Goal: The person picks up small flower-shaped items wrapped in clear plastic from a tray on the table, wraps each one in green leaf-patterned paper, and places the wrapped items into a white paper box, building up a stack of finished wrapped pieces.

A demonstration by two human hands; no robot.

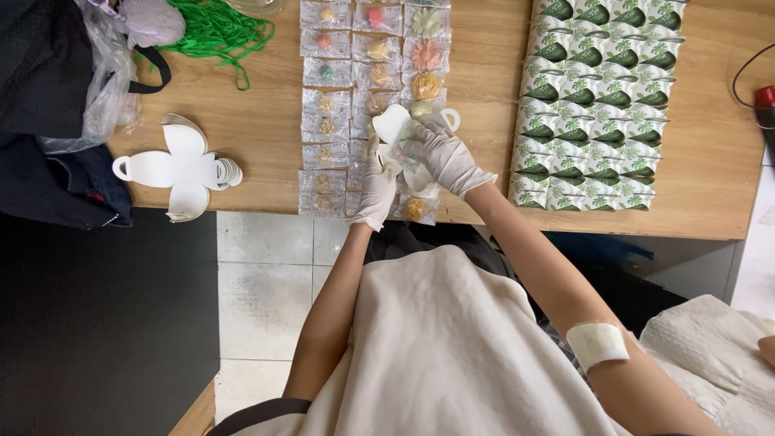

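white carton blank: a flat, petal-shaped cut-out [404,129] held up at the centre of the frame, just above the worktop [266,113], between both hands so its flaps can be bent around what sits inside
left hand: gloved in white [377,187], lower centre of the frame, fingers [373,153] curled shut against the left flap of the blank, steadying it from below
right hand: gloved in white [444,153], just right of centre, fingers [416,144] closed down over the middle of the blank, pinching it together with a clear wrapped piece; what exactly lies under them is hard to tell, probably one of the sweets
wrapped sweets: clear packets with small coloured flower shapes [375,48], laid in neat columns from upper centre down to the hands, so each is within easy reach
spare blanks: a stack of the same white cut-outs [182,165], left of centre near the worktop edge, well apart from the hands
green leaf boxes: folded boxes in white and green [597,97], packed in tidy rows at upper right, kept clear of the working spot
green cord: a loose tangle [214,32] at upper left, beside a clear plastic bag [101,89]
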